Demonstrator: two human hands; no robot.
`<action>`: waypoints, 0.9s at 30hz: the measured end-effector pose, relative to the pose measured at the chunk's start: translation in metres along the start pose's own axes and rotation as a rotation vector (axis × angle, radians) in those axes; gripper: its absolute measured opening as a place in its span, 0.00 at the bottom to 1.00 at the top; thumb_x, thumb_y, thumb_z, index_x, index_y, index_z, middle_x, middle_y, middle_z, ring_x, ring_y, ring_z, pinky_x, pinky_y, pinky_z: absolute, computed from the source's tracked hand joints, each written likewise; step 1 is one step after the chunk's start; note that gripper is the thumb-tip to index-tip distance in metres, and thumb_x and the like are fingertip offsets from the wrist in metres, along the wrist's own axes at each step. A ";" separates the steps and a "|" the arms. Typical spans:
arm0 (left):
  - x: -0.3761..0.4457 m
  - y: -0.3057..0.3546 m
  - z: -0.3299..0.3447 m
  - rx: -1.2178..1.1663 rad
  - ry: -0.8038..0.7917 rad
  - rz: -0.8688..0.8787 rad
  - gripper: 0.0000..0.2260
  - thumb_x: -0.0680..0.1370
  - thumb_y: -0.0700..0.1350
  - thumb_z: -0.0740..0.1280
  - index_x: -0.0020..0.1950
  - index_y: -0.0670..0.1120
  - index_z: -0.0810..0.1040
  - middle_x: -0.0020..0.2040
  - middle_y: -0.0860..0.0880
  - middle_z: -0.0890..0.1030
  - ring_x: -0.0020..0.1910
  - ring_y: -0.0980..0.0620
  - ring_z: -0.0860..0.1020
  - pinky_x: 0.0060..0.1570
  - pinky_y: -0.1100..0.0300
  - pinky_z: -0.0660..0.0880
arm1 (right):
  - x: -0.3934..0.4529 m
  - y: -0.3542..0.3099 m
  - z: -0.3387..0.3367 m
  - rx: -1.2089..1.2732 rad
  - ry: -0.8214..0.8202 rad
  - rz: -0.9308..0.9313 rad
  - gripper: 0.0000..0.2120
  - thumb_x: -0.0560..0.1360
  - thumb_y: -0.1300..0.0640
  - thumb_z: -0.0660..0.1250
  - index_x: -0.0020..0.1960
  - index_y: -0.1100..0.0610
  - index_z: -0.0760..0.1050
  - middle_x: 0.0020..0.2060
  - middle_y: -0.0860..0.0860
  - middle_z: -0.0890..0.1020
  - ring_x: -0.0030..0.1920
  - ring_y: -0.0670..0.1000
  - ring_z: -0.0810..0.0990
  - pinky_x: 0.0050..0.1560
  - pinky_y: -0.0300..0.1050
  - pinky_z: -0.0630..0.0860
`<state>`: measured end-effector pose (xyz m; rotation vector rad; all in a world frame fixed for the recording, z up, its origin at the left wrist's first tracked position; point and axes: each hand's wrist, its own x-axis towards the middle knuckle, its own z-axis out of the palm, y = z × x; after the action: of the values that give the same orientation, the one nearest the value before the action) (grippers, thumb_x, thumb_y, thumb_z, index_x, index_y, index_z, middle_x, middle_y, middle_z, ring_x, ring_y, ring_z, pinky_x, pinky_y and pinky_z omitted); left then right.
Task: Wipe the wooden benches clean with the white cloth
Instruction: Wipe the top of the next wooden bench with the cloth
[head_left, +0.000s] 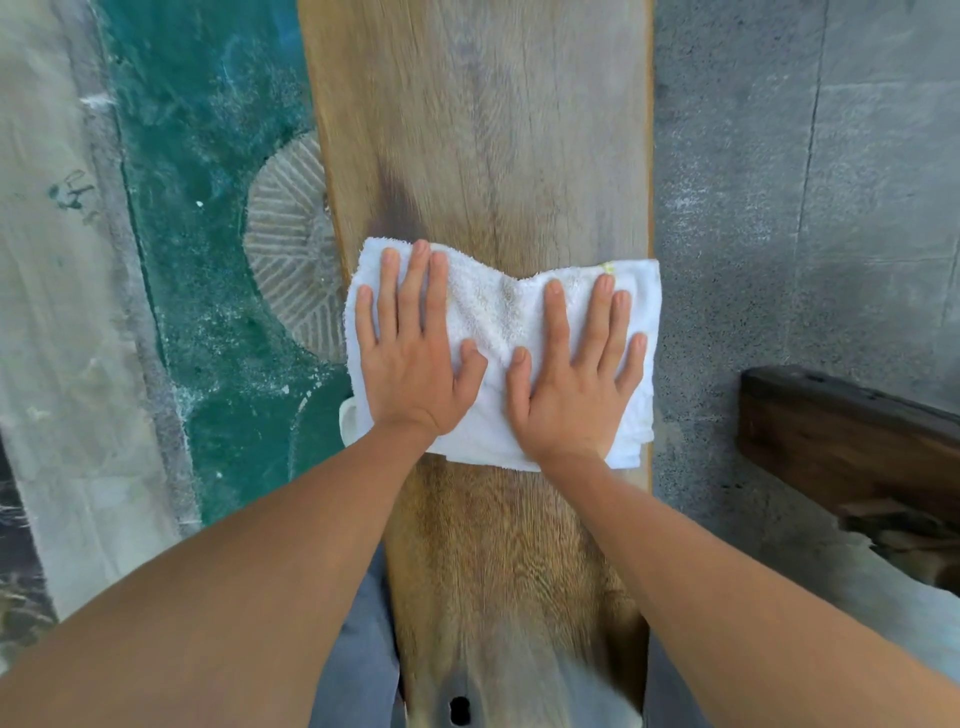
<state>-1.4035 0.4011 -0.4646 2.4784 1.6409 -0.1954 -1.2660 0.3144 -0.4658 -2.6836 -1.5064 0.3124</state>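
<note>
A long light wooden bench runs away from me down the middle of the view. A folded white cloth lies across its full width, its edges hanging slightly over both sides. My left hand presses flat on the cloth's left half with fingers straight. On the right half my right hand presses flat in the same way. A dark stain on the wood shows just beyond the cloth's upper left corner.
A second, dark wooden bench stands at the right on grey stone paving. To the left lies a teal pool with a ribbed round stone and a pale stone edge.
</note>
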 end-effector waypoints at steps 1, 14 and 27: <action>-0.001 0.000 0.000 -0.004 -0.006 -0.003 0.38 0.76 0.56 0.57 0.83 0.44 0.48 0.83 0.47 0.49 0.83 0.43 0.48 0.79 0.40 0.51 | 0.000 0.000 -0.001 0.003 -0.013 0.001 0.33 0.81 0.39 0.56 0.83 0.46 0.54 0.83 0.58 0.53 0.83 0.58 0.50 0.80 0.62 0.48; 0.231 -0.015 -0.047 -0.162 0.148 -0.164 0.45 0.73 0.64 0.49 0.78 0.31 0.53 0.79 0.30 0.54 0.80 0.31 0.48 0.77 0.32 0.46 | 0.251 -0.067 -0.035 0.143 0.005 0.039 0.28 0.80 0.41 0.48 0.80 0.42 0.60 0.82 0.53 0.57 0.83 0.57 0.49 0.80 0.63 0.41; 0.042 0.014 -0.019 -0.131 0.000 -0.179 0.30 0.83 0.53 0.50 0.83 0.43 0.52 0.83 0.44 0.53 0.82 0.44 0.51 0.79 0.44 0.53 | 0.115 -0.026 -0.024 0.054 -0.018 -0.213 0.29 0.84 0.41 0.50 0.83 0.45 0.53 0.83 0.55 0.53 0.83 0.56 0.51 0.80 0.60 0.49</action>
<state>-1.3743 0.4372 -0.4537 2.2385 1.8137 -0.1052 -1.2247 0.4268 -0.4557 -2.4569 -1.7434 0.3605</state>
